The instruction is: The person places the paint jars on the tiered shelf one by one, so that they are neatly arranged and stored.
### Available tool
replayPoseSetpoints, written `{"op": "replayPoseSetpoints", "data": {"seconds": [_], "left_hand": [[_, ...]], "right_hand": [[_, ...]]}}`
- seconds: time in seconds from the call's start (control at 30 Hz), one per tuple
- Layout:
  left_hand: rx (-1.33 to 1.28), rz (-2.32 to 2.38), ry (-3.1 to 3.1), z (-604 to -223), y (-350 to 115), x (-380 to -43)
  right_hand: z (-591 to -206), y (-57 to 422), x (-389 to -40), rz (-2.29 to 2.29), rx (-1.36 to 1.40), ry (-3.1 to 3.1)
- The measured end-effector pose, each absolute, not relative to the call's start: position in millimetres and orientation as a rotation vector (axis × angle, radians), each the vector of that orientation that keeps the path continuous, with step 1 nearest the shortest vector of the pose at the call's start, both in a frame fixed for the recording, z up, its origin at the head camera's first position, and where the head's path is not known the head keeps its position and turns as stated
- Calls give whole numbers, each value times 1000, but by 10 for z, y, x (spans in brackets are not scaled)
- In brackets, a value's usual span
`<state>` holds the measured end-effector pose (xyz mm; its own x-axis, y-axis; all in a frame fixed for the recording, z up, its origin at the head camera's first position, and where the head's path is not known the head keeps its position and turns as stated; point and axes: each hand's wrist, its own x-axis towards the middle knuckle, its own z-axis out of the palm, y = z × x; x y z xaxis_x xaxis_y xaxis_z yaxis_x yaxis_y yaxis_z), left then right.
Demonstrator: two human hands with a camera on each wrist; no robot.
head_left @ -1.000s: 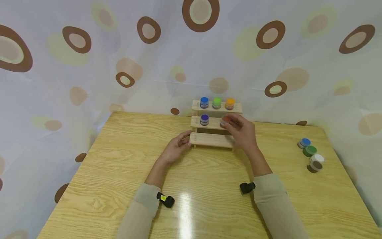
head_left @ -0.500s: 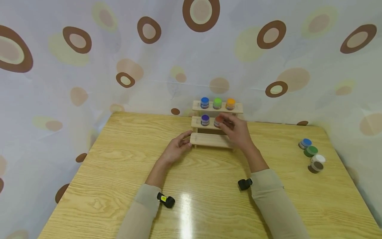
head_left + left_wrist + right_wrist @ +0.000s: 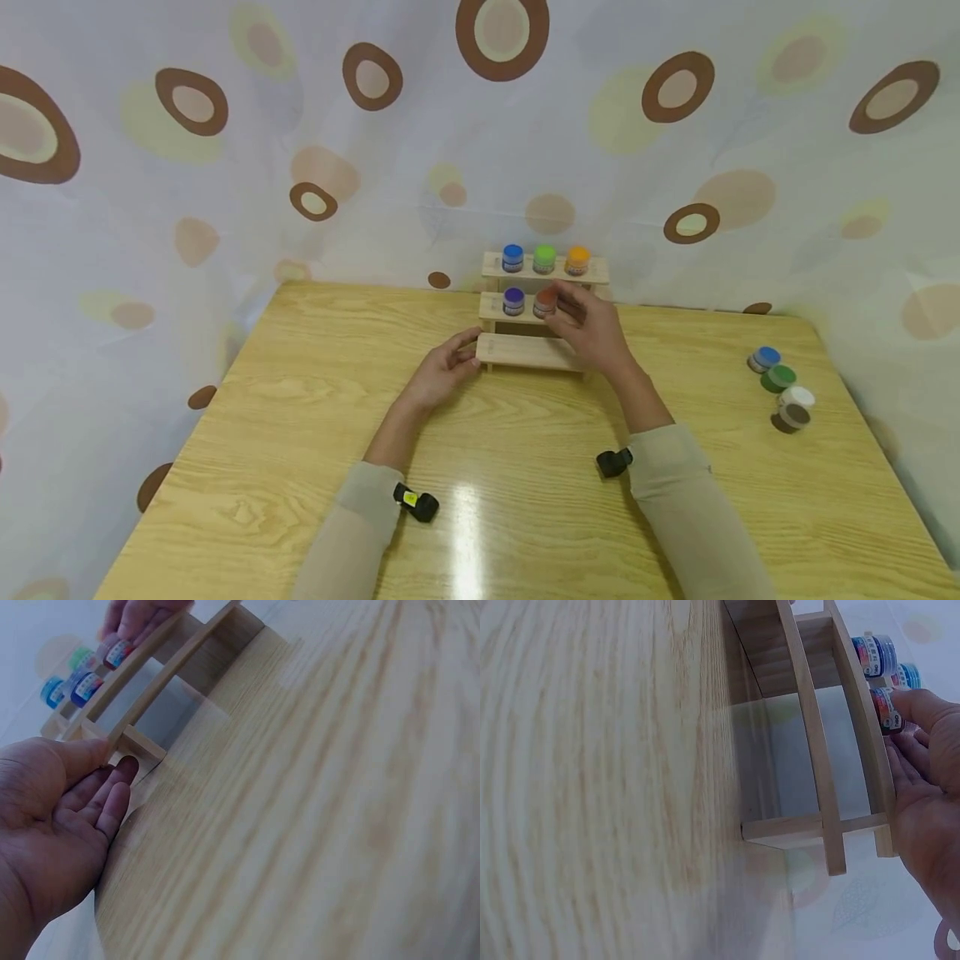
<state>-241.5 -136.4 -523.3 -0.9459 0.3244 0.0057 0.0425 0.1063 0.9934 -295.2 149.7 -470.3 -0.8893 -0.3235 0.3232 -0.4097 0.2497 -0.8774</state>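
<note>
A three-step wooden display rack (image 3: 528, 352) stands at the back of the table. My left hand (image 3: 441, 372) holds the left end of its lowest step, thumb against the board and fingers curled by the leg, as the left wrist view shows. On the middle step, my right hand (image 3: 600, 329) pinches a small paint jar with a red-brown lid (image 3: 544, 304) between thumb and fingers. Just left of it sits a purple-lidded jar (image 3: 513, 302). The top step bears a blue jar (image 3: 513, 258), a light green jar (image 3: 544, 259) and an orange jar (image 3: 577, 261).
At the table's right side stand more paint jars in a slanting row: blue (image 3: 764, 359), green (image 3: 778, 378), white (image 3: 797, 398) and dark brown (image 3: 791, 417). A patterned cloth (image 3: 480, 150) hangs behind the wooden table (image 3: 315, 417).
My right hand has slid the red-brown jar left along the middle step, closer to the purple one. The left hand stays at the rack's end.
</note>
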Motion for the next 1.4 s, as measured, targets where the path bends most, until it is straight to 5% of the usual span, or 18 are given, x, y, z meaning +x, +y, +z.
{"op": "replayPoseSetpoints", "data": {"seconds": [0.47, 1.03, 1.4], "left_hand": [[362, 1939, 2175, -5208, -1375, -2450], [334, 1935, 2187, -5205, -1397, -2432], [307, 1948, 2161, -5220, -1376, -2423]], "right_hand": [[-4539, 1675, -2633, 1698, 539, -2237], [-4808, 2115, -2546, 1687, 279, -2231], [-4969, 2513, -2535, 1800, -131, -2043]]}}
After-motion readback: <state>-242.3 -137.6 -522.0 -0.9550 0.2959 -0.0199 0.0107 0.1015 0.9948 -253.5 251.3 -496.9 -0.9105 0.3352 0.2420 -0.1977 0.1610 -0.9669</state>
